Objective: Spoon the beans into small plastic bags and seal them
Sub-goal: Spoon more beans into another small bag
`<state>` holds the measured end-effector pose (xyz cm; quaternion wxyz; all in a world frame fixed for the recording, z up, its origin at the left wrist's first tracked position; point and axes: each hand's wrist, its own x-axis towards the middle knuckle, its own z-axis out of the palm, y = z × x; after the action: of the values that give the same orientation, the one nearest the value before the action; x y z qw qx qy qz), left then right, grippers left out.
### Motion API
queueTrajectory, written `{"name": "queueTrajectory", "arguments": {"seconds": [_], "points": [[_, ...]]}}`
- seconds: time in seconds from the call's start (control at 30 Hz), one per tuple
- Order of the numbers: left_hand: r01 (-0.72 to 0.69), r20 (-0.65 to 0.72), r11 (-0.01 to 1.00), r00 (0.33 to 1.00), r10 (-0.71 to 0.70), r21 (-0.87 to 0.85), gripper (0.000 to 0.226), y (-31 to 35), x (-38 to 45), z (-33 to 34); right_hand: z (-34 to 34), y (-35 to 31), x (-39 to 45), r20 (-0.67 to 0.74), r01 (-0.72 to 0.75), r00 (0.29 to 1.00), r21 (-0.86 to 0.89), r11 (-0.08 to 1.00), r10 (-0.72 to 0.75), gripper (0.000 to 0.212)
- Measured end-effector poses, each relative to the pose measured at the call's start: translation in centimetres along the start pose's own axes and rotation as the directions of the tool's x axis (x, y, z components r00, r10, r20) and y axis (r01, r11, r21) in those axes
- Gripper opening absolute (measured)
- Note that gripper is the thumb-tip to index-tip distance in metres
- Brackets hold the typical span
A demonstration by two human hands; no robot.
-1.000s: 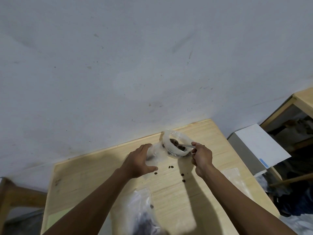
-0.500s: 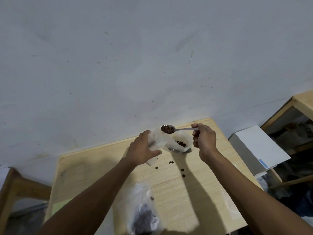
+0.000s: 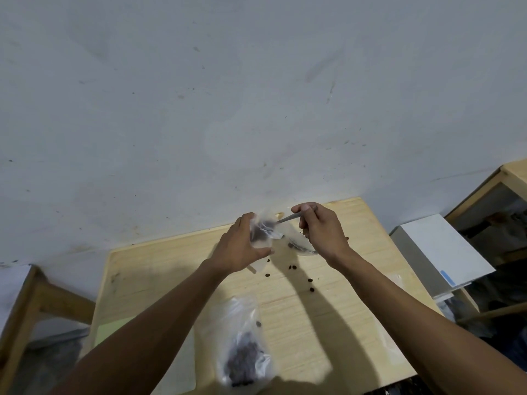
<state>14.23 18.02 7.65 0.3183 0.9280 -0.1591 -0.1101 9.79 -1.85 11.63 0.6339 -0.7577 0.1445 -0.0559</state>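
- Left hand (image 3: 238, 248) grips a small plastic bag (image 3: 262, 232), fingers wrapped around it.
- Right hand (image 3: 322, 229) pinches a spoon (image 3: 288, 218), its tip inside the bag.

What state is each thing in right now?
Left hand: holding the small bag.
Small bag: open, some beans inside.
Right hand: holding the spoon.
Spoon: tip in the bag's mouth.
Filled bag: lying flat on table.
Loose beans: scattered on table.

Head-worn camera looks forward and down over the table (image 3: 342, 323), near.
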Motion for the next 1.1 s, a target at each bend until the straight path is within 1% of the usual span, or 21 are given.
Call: {"name": "queueTrajectory", "arguments": {"seconds": [0.13,0.2,0.27,0.37,0.43,0.57,0.63,0.73,0.93,1.0,1.1], "points": [[0.005,-0.009,0.999,1.000,-0.005,-0.047,0.085,-0.3,0.1,-0.2,-0.1,-0.1,0.0,0.011,0.115,0.993,-0.035,0.993,-0.115,0.029],[0.008,-0.013,0.996,1.000,-0.009,-0.090,0.086,-0.4,0.1,-0.3,-0.5,-0.4,0.1,-0.027,0.151,0.988,-0.015,0.988,-0.151,0.029],[0.025,-0.013,0.991,1.000,-0.027,-0.130,0.087,-0.7,0.2,-0.3,-1.0,-0.6,0.3,-0.095,0.164,0.982,0.014,0.986,-0.162,0.029],[0.057,-0.006,0.988,0.998,-0.058,-0.141,0.094,-1.0,0.1,-0.1,-2.4,-0.6,0.8,-0.204,0.156,0.970,0.095,0.983,-0.134,0.030],[0.068,0.006,0.989,0.998,-0.068,-0.134,0.095,-1.2,0.2,0.1,-3.4,0.0,1.5,-0.271,0.128,0.958,0.127,0.984,-0.090,0.032],[0.052,0.057,0.998,0.997,-0.050,-0.033,0.097,-1.3,0.5,0.9,-5.2,3.1,2.5,-0.413,0.008,0.910,0.089,0.996,0.030,0.032],[0.043,0.081,0.999,0.996,-0.045,0.022,0.100,-1.4,0.8,1.4,-5.8,5.3,2.5,-0.445,-0.058,0.892,0.055,0.997,0.077,0.032],[0.032,0.109,0.995,0.993,-0.042,0.097,0.100,-1.4,1.2,2.1,-5.9,7.7,2.0,-0.439,-0.117,0.891,0.016,0.993,0.112,0.031],[-0.026,0.168,0.979,0.986,-0.008,0.204,0.099,-1.1,2.0,3.1,-4.9,10.0,0.8,-0.341,-0.136,0.931,0.012,0.991,0.132,0.029],[-0.044,0.195,0.969,0.981,-0.004,0.244,0.098,-0.9,2.2,3.4,-4.5,10.7,0.6,-0.335,-0.181,0.924,0.038,0.983,0.183,0.029],[-0.051,0.224,0.958,0.974,-0.014,0.281,0.094,-0.8,2.4,3.9,-4.3,11.2,0.4,-0.311,-0.275,0.903,0.114,0.955,0.297,0.030]]}}
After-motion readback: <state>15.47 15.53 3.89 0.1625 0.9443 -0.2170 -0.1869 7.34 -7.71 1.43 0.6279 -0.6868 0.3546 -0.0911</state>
